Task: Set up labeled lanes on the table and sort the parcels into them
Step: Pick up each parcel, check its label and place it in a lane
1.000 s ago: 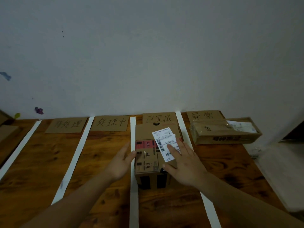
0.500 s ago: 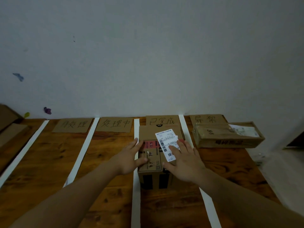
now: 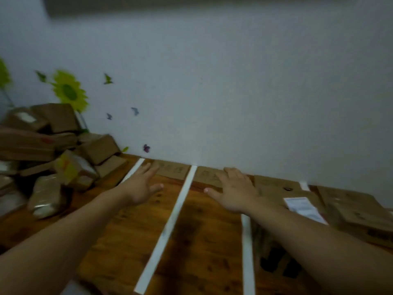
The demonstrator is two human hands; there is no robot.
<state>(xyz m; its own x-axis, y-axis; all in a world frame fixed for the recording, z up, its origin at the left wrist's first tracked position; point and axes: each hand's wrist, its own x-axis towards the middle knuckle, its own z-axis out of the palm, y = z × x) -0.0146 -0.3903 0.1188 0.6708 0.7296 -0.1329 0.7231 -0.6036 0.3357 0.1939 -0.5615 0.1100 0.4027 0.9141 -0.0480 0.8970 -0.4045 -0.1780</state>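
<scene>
- my left hand (image 3: 139, 187): fingers spread, gripping nothing, parcel pile (image 3: 97, 149) off to their left
- right hand (image 3: 235, 193): same, fingers apart, labeled box (image 3: 276, 188) just right
- white strip (image 3: 180, 203) between my hands

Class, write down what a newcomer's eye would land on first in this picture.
The left hand and right hand reach, open, over the wooden table and its white lane strips. At far left a heap of brown parcels sits by the wall, below a yellow sunflower sticker.
</scene>
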